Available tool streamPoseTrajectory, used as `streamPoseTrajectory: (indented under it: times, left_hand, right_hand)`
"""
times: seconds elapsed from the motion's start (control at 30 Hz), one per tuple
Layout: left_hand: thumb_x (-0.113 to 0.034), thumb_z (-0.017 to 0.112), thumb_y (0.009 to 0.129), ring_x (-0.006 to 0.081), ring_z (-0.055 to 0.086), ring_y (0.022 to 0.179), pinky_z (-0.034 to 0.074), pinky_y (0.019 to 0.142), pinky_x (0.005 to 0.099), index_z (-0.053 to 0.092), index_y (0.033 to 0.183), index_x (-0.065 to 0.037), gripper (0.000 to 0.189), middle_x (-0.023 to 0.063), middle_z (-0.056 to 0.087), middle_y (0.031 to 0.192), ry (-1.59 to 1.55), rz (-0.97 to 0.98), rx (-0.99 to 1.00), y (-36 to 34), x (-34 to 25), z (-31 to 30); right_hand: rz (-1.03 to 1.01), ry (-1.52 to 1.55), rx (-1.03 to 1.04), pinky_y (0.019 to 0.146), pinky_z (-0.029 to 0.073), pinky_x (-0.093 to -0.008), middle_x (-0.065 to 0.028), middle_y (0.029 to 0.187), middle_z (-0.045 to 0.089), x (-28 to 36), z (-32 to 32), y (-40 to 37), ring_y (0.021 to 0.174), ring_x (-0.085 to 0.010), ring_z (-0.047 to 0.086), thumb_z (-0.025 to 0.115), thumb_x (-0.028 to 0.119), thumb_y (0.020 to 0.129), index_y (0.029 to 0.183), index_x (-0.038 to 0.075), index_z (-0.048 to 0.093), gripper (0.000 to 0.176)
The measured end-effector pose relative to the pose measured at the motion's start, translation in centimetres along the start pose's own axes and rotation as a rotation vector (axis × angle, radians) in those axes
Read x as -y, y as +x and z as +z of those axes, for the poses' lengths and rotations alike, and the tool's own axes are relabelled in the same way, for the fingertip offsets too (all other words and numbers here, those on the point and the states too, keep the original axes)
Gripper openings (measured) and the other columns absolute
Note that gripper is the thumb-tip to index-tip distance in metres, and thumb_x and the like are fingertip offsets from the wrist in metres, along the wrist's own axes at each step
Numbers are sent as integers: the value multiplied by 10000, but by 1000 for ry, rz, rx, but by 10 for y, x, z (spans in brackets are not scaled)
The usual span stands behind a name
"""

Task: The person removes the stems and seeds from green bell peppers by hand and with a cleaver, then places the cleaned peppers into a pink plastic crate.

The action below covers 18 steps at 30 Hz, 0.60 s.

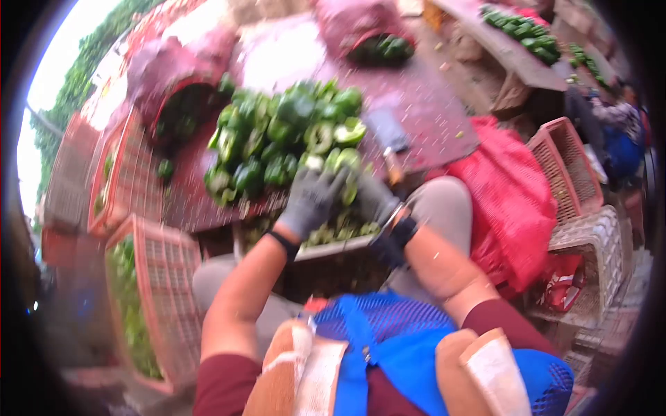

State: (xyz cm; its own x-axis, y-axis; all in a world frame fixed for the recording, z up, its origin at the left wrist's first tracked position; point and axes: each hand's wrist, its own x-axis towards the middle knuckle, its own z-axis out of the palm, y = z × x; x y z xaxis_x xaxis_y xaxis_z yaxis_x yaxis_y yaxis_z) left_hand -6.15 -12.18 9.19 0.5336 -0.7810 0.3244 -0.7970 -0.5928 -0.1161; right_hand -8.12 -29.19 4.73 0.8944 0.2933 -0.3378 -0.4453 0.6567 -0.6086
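Observation:
Both my hands wear grey gloves and meet at the near edge of a heap of green bell peppers [281, 128], some whole and some cut open. My left hand [316, 200] and my right hand [374, 197] are closed on a green pepper [349, 188] between them; blur and the fingers hide part of it. Just beyond my right hand, a cleaver [387, 130] lies flat on the reddish tabletop [433, 114], its wooden handle toward me. Below my hands, a pale tray [336, 247] holds green pepper scraps.
Red mesh sacks of peppers [156, 76] [361, 24] lie open at the back. A crate of green produce [163, 277] stands left. To the right are a red mesh sack [503, 201] and plastic crates [565, 166]. Another person [621, 132] is at far right.

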Motion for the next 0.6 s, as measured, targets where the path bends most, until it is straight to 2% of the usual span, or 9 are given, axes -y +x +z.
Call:
streamPoseTrajectory:
  times: [0.07,0.17,0.2,0.3,0.33,0.47,0.5,0.57,0.6]
  left_hand:
    - [-478,745,741,303,556,967,408,897,509,576,1290,-21,734,105,602,1032,82,1,61,-1,0,11]
    - [-222,634,817,315,618,889,446,788,444,614,979,-65,226,131,633,942,-115,-130,84,-3,-11,3]
    - [-241,708,729,301,638,908,475,770,434,615,1045,-67,373,117,646,1025,-93,-138,170,-8,-10,5]
    - [-230,683,781,324,662,780,506,676,461,632,990,-74,266,134,665,873,-173,-201,280,-23,-16,4]
    - [-226,677,793,332,663,754,509,656,471,637,974,-73,241,139,665,839,-213,-186,292,-34,-15,7]
    - [-198,649,814,366,661,738,511,631,506,652,923,-73,166,156,671,802,-351,-228,262,-64,-21,-2]
    - [-180,690,838,329,679,741,532,659,458,677,961,-64,169,131,693,841,-353,-177,186,-81,-16,12]
    - [-163,729,842,285,687,766,540,701,410,691,1002,-52,198,113,709,873,-950,-358,62,-91,-24,-11]
    - [-154,748,844,262,691,779,544,722,385,698,1022,-46,214,104,716,889,-1244,-480,-12,-100,-28,-21]
  right_hand:
    - [-102,48,-28,832,523,-351,-10,1135,641,-4,16,-5,991,-134,593,638,314,976,1341,129,543,420]
    - [-220,-46,5,871,503,-275,-35,1158,633,-20,7,5,1001,-120,584,660,205,970,1367,63,513,447]
    - [-261,-171,38,835,541,-310,-31,1165,624,-27,0,11,1005,-132,606,653,257,973,1368,114,511,443]
    - [-206,-275,54,881,515,-305,-31,1187,624,-37,11,-1,1047,-121,581,634,249,986,1371,76,505,442]
    - [-223,-283,44,878,488,-259,-34,1110,638,-38,19,-10,999,-109,574,626,150,976,1342,36,528,395]
    - [-200,-531,173,927,487,-290,-36,1205,613,-57,20,-14,1069,-104,567,606,264,1003,1372,62,504,433]
    - [-160,-555,175,934,487,-292,-38,1208,612,-58,24,-19,1074,-105,567,606,277,1004,1372,69,507,435]
    - [48,-525,175,973,483,-333,-49,1213,610,-57,37,-31,1097,-131,569,632,303,984,1376,93,508,462]
    - [-519,-945,193,975,482,-360,-57,1193,616,-80,6,4,1089,-153,571,638,302,971,1335,88,551,431]
